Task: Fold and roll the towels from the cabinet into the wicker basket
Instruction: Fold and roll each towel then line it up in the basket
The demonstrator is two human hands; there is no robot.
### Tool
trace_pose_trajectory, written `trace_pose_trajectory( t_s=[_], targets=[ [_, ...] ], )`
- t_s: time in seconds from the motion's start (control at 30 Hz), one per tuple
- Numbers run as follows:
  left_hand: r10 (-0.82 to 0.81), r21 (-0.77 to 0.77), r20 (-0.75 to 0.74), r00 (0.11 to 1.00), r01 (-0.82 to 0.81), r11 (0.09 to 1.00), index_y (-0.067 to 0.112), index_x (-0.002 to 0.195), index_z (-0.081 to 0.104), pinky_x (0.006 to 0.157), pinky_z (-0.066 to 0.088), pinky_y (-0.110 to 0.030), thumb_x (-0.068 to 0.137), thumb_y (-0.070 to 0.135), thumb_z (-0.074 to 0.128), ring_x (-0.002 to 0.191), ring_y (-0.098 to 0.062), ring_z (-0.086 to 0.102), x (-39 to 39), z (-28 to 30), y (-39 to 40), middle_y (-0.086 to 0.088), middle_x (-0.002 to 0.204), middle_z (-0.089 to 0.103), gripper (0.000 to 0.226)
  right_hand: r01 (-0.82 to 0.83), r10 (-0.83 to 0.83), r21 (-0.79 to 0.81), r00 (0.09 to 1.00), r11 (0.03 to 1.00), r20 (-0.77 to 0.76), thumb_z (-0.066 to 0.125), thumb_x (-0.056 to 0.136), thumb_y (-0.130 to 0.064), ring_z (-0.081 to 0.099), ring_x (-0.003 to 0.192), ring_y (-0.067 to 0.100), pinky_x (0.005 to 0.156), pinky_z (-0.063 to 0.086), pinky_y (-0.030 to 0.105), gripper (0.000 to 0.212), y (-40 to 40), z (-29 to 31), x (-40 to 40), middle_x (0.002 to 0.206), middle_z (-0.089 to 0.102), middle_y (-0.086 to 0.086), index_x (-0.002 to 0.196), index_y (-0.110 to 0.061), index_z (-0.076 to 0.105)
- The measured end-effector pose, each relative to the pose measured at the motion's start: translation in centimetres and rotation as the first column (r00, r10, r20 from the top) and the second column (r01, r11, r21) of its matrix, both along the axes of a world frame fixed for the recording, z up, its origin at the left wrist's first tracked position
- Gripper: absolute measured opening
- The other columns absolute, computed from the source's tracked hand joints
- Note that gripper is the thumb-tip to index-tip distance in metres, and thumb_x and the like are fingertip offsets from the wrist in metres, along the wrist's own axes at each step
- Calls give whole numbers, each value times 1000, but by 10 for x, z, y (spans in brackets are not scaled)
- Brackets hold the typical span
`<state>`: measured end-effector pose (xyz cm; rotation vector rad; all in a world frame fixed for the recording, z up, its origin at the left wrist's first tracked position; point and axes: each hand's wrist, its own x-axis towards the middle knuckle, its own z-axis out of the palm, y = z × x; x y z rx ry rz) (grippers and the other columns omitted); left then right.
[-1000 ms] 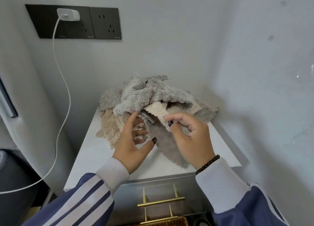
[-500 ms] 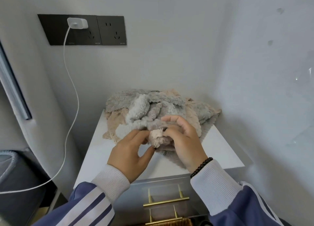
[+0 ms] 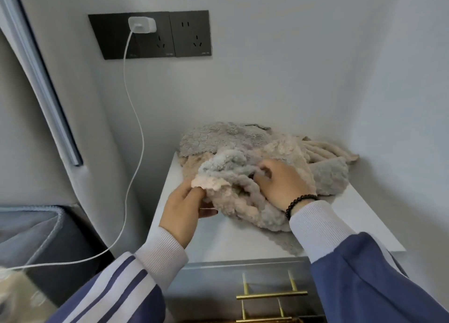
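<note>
Both hands in the pile now. Left hand (image 3: 184, 208) at the near left edge of the heap, fingers curled, pinching a pale pink-beige corner of a towel (image 3: 245, 198) between thumb and fingertips. Right hand (image 3: 281, 184) on top of that same grey-and-beige towel, fingers bent and dug into a fold, gripping the plush fabric; black bead bracelet (image 3: 300, 201) at the wrist, white ribbed cuff just behind. Held towel bunched and rumpled between the two hands, its lower edge resting on the white tabletop (image 3: 359, 223) of the cabinet. Behind it, more towels (image 3: 218, 138) heaped loose against the back wall: a grey one at the rear left, a beige ribbed one at the rear right, a grey flap beside the right wrist. Gold drawer handles (image 3: 271, 294) on the cabinet front below. On the wall above, a black socket panel (image 3: 150, 34) with a white charger (image 3: 142, 24) plugged in, its white cable (image 3: 132, 152) trailing down and off to the left. Wicker basket not clearly seen.
</note>
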<state>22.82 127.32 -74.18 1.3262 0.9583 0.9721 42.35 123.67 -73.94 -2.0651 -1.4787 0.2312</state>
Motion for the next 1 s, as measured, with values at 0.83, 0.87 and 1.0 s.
trace_pose_trajectory(
  t_s=[0.83, 0.87, 1.0],
  targets=[
    [54, 240, -187, 981, -8, 971, 28, 100, 59, 55, 47, -25, 82, 31, 62, 61, -13, 59, 0, 9, 10, 2, 69, 64, 19, -70, 104, -388, 992, 919, 66, 75, 59, -65, 22, 138, 21, 110, 33, 41, 124, -53, 3, 17, 148, 9, -8, 151, -30, -2],
    [-2, 301, -442, 897, 150, 942, 32, 116, 51, 57, 49, -25, 78, 40, 62, 59, -11, 60, 4, 1, 7, 4, 69, 64, 40, -67, 112, -409, 990, 910, 88, 74, 58, -67, 20, 138, 22, 108, 35, 43, 126, -53, -1, 16, 148, 6, -10, 150, -30, -5],
    [205, 373, -904, 374, 457, 808, 27, 145, 19, 73, 51, -29, 76, 60, 53, 83, -19, 62, 25, -11, -6, 5, 90, 65, 83, -16, 93, -403, 981, 915, 171, 73, 58, -68, 8, 143, 26, 106, 38, 47, 127, -49, -12, 17, 154, -6, -8, 149, -31, -7]
  ],
)
